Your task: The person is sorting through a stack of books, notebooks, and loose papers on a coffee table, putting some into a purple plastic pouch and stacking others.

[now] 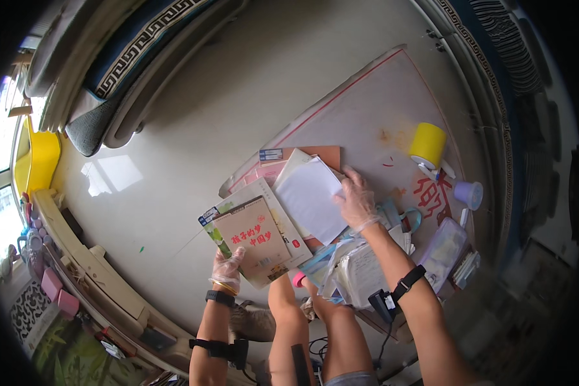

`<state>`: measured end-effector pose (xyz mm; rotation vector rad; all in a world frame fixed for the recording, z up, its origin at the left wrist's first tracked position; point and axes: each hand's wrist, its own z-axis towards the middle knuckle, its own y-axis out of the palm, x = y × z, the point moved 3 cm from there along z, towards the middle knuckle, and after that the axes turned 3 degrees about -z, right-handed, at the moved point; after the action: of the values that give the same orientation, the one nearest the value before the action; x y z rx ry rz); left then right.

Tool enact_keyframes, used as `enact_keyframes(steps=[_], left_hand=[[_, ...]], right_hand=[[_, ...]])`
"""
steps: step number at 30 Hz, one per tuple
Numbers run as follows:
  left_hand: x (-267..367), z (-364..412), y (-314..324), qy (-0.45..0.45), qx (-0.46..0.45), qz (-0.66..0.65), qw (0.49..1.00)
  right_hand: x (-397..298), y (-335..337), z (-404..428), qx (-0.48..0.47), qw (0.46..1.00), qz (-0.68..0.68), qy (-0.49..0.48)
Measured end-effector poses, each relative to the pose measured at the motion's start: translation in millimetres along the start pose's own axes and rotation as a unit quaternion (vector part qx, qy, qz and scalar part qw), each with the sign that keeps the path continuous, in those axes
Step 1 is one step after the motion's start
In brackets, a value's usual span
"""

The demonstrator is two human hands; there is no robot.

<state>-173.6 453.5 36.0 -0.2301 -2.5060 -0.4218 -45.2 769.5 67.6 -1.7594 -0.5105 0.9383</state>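
My left hand (227, 266), in a clear plastic glove, grips the lower left corner of a thin brown booklet (252, 231) and a larger white picture-covered book (284, 226) under it. Both covers bear writing. My right hand (356, 200), gloved the same way, has the right edge of some white paper sheets (310, 198) between thumb and fingers. Beneath these sheets show a pink booklet (269, 172) and an orange-brown folder or cover (329, 154). By my right forearm lies a heap of written papers (359, 272), partly in clear plastic.
A worn mat-like sheet (352, 106) with red markings carries a yellow cylinder (428, 144), a purple cup (468, 194) and a clear pencil case (442, 251). A cat (253, 322) is beside my legs. A sofa (140, 82) and a cream cabinet (101, 280) flank the tiled floor.
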Motion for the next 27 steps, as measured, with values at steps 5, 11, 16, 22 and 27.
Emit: enact_keyframes(steps=[5, 11, 16, 22, 27], left_hand=[[-8.7, -5.9, -12.7, -0.056, 0.039, -0.037, 0.997], [-6.4, -10.9, -3.1, -0.071, 0.045, -0.073, 0.994], [-8.9, -7.9, -4.5, -0.092, 0.023, -0.123, 0.988], [-1.8, -17.3, 12.5, -0.156, 0.013, -0.236, 0.959], [-3.9, -15.0, 1.9, -0.114, 0.06, -0.017, 0.992]], right_hand=[[-12.6, -3.8, -0.8, -0.026, 0.995, 0.032, 0.087], [-15.1, -28.8, -27.1, -0.057, 0.987, -0.01, 0.151], [-54.4, -32.9, -46.2, -0.078, 0.833, 0.45, 0.313], [-94.7, 51.7, -59.3, -0.236, 0.911, 0.27, 0.204], [-111.9, 41.8, -35.4, -0.274, 0.952, 0.091, 0.103]])
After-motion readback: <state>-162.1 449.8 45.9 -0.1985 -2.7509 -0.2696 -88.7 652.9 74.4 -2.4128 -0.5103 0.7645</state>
